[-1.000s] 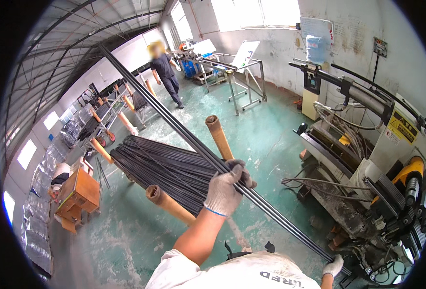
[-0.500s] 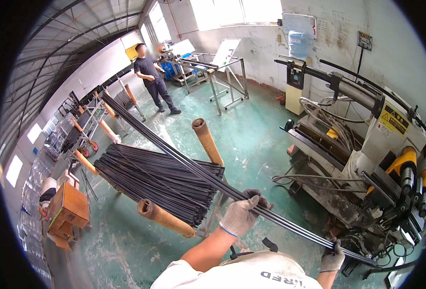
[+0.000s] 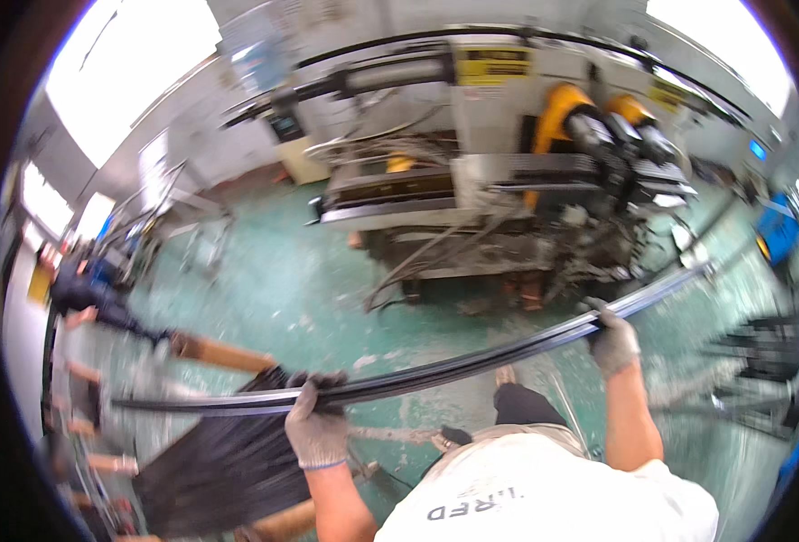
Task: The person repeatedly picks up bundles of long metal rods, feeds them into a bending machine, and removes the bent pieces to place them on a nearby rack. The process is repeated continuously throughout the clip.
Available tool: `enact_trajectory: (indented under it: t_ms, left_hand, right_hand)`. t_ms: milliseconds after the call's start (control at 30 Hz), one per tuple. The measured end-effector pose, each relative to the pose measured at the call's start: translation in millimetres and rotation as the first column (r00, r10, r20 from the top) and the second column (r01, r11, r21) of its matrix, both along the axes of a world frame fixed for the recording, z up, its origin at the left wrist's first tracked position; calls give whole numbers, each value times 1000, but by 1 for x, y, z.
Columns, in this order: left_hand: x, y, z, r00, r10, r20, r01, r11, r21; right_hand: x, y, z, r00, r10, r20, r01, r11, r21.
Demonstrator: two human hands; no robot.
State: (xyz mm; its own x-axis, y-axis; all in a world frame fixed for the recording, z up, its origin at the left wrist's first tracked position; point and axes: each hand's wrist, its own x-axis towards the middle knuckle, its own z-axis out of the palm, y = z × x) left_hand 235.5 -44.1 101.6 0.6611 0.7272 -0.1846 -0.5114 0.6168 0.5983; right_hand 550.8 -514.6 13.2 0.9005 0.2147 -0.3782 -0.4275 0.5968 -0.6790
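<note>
A bundle of several long, thin dark rods [image 3: 453, 363] runs across in front of my body, its right end higher than its left in the picture. Both my hands wear grey knit work gloves. My left hand [image 3: 318, 432] is closed around the rods left of my body. Farther along, my right hand [image 3: 613, 343] grips the same rods near their right end. Under the left part of the bundle lies a big pile of similar black rods [image 3: 228, 470], partly hidden and blurred.
A bulky machine [image 3: 499, 176] with yellow-and-black cylinders stands ahead. Brown-wrapped posts [image 3: 223, 353] flank the rod pile. Another person [image 3: 97, 296] stands far left, smeared by motion. On the right are a dark blurred stack [image 3: 761, 357] and a blue object [image 3: 779, 230].
My view has swung right, bringing the machine from the right side to straight ahead. The rods have turned with me, away from lying lengthwise over the pile. Both hands still hold them, now farther apart.
</note>
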Motion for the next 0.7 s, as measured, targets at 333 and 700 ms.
enact_trajectory:
  t_ms: [333,700]
  left_hand:
    - [171,-5,9,990,-113,-82,122,986,117]
    - [382,-25,3,977,-140,-163,160,980,117]
  right_hand:
    - [152,-57,19,863,-505,12,505,863,-32]
    - [315,-83,73,876,-483,8,481,874,69]
